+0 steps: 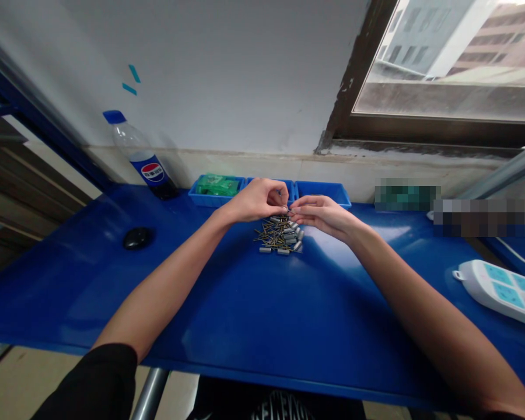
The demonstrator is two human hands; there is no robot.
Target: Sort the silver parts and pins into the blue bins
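Clearly, in the head view, the pile of small metal parts (276, 236) sits at the centre of the frame on the blue table (245, 318), just below the joined fingertips, neither hand clearly nearer. Its brass-coloured pins point every way, while two grey cylinders (283, 252) along its lower edge lie with their long axes roughly across the frame. Above the pile, the left hand (261, 198) is curled, thumb and forefinger pinched on a tiny metal piece (289, 210); the right hand (326, 217) meets it from the right, fingers nearly straight, their tips seemingly closed on that piece, whose shape is too small to tell.
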